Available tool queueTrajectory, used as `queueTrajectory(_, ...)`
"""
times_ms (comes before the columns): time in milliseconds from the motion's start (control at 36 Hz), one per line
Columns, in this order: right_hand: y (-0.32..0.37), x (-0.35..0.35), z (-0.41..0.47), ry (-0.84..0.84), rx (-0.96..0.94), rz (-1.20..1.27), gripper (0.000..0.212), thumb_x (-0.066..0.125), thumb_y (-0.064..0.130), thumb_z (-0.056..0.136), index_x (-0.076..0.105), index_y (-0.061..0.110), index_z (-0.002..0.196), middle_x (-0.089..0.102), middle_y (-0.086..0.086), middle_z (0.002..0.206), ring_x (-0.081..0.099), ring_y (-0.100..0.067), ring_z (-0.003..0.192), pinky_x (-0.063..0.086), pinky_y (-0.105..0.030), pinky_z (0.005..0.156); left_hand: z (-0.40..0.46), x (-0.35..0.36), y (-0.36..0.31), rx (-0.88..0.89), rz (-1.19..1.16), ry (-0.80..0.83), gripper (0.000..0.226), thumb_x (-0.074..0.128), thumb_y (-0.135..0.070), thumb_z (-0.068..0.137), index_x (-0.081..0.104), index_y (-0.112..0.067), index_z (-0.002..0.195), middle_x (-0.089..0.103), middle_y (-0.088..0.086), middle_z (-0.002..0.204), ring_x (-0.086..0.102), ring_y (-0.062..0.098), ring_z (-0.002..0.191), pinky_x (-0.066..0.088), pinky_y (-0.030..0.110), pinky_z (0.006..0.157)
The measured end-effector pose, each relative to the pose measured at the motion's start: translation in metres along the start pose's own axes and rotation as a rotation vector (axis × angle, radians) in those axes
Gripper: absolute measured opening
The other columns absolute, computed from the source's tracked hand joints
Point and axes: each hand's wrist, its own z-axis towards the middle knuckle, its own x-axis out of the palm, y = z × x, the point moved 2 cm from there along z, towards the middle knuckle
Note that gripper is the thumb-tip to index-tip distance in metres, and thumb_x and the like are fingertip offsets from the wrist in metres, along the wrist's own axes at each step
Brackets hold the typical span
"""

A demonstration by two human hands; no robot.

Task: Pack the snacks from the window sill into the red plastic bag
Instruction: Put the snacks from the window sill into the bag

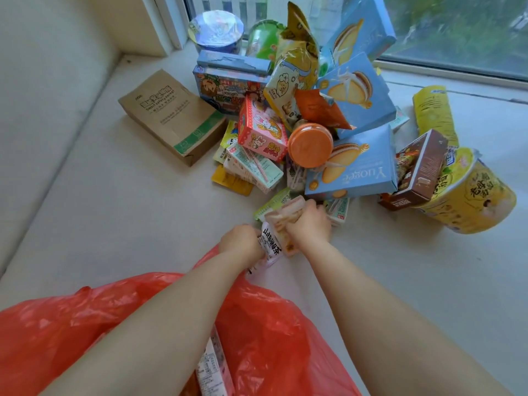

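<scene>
head view: the left hand [239,240] curls around a white packet [271,247] above the red plastic bag [265,332]; the right hand [310,224] grips a pink packet [281,220] at the near edge of the snack pile [308,124] on the window sill [128,210].

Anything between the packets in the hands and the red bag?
Nothing visible. The left hand and right hand grip small packets just beyond the red bag, which lies beneath the forearms. Only bare sill lies around.
</scene>
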Motion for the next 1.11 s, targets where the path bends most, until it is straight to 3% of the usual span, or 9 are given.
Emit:
queueTrajectory(222, 0.009, 0.001, -0.002, 0.16, 0.088, 0.112, 0.042, 0.072, 0.044, 0.075, 0.067, 0.01, 0.099, 0.068, -0.009, 0.101, 0.063, -0.028, 0.094, 0.044, -0.028, 0.066, -0.008, -0.012, 0.004, 0.165, 0.042, -0.022, 0.029, 0.066, -0.026, 0.081, 0.067, -0.026, 0.11, 0.052, 0.004, 0.117, 0.054, 0.027, 0.107, 0.046, 0.035, 0.077)
queueTrajectory(389, 0.013, 0.0, -0.003, 0.115, -0.065, -0.14, 0.043, 0.061, 0.039, 0.085, 0.059, 0.011, 0.117, 0.052, -0.01, 0.125, 0.045, -0.032, 0.118, 0.043, -0.036, 0.092, -0.006, -0.032, 0.006, 0.206, 0.104, -0.109, 0.025, 0.06, -0.019, 0.085, 0.068, -0.022, 0.109, 0.051, -0.002, 0.125, 0.05, 0.024, 0.113, 0.044, 0.034, 0.081)
queueTrajectory(500, 0.015, 0.013, -0.006, 0.127, -0.136, -0.206, 0.039, 0.06, 0.027, 0.084, 0.054, 0.018, 0.122, 0.052, -0.01, 0.126, 0.044, -0.031, 0.119, 0.042, -0.036, 0.09, -0.008, -0.042, 0.02, 0.183, 0.083, -0.129, 0.023, 0.063, -0.021, 0.082, 0.07, -0.02, 0.104, 0.056, -0.003, 0.121, 0.055, 0.025, 0.108, 0.046, 0.032, 0.079)
queueTrajectory(611, 0.02, 0.022, -0.011, 0.196, 0.011, -0.098, 0.025, 0.057, 0.039, 0.083, 0.058, 0.016, 0.093, 0.065, -0.006, 0.106, 0.061, -0.027, 0.102, 0.049, -0.03, 0.075, -0.011, -0.047, 0.029, 0.191, 0.035, -0.141, 0.016, 0.064, -0.023, 0.08, 0.069, -0.023, 0.096, 0.061, -0.001, 0.109, 0.058, 0.026, 0.101, 0.042, 0.029, 0.069)
queueTrajectory(722, 0.017, 0.015, -0.013, 0.238, 0.07, -0.015, 0.035, 0.058, 0.047, 0.08, 0.049, 0.016, 0.069, 0.063, -0.005, 0.092, 0.064, -0.026, 0.093, 0.047, -0.027, 0.068, -0.014, -0.051, 0.031, 0.207, 0.062, -0.177, 0.008, 0.065, -0.028, 0.081, 0.065, -0.023, 0.087, 0.061, -0.002, 0.103, 0.057, 0.025, 0.097, 0.038, 0.027, 0.064)
queueTrajectory(806, 0.016, 0.001, -0.01, 0.173, -0.015, -0.092, 0.049, 0.066, 0.059, 0.072, 0.062, 0.012, 0.085, 0.065, -0.008, 0.102, 0.058, -0.028, 0.102, 0.046, -0.032, 0.073, -0.012, -0.059, 0.027, 0.211, 0.033, -0.204, 0.014, 0.066, -0.032, 0.081, 0.061, -0.018, 0.077, 0.058, -0.005, 0.103, 0.058, 0.024, 0.094, 0.041, 0.03, 0.065)
queueTrajectory(917, 0.021, -0.028, -0.007, -0.033, -0.21, -0.142, 0.053, 0.067, 0.051, 0.075, 0.062, 0.009, 0.107, 0.054, -0.011, 0.117, 0.045, -0.031, 0.115, 0.04, -0.04, 0.088, -0.009, -0.077, 0.015, 0.254, 0.08, -0.26, 0.021, 0.063, -0.032, 0.083, 0.054, -0.022, 0.067, 0.055, -0.007, 0.118, 0.053, 0.02, 0.106, 0.041, 0.031, 0.071)
queueTrajectory(1028, 0.02, -0.048, -0.004, -0.258, -0.378, -0.156, 0.056, 0.063, 0.056, 0.077, 0.063, 0.006, 0.104, 0.05, -0.007, 0.115, 0.042, -0.027, 0.109, 0.037, -0.037, 0.085, -0.001, -0.093, 0.0, 0.305, 0.236, -0.398, 0.021, 0.058, -0.034, 0.087, 0.069, -0.029, 0.104, 0.051, -0.009, 0.129, 0.041, 0.018, 0.121, 0.041, 0.035, 0.087)
queueTrajectory(1111, 0.019, -0.059, 0.001, -0.324, -0.47, -0.164, 0.057, 0.063, 0.059, 0.077, 0.066, 0.007, 0.102, 0.049, -0.005, 0.122, 0.041, -0.027, 0.114, 0.036, -0.038, 0.086, 0.008, -0.106, -0.011, 0.406, 0.324, -0.464, 0.024, 0.055, -0.032, 0.091, 0.068, -0.032, 0.112, 0.049, -0.007, 0.134, 0.037, 0.019, 0.126, 0.032, 0.034, 0.098)
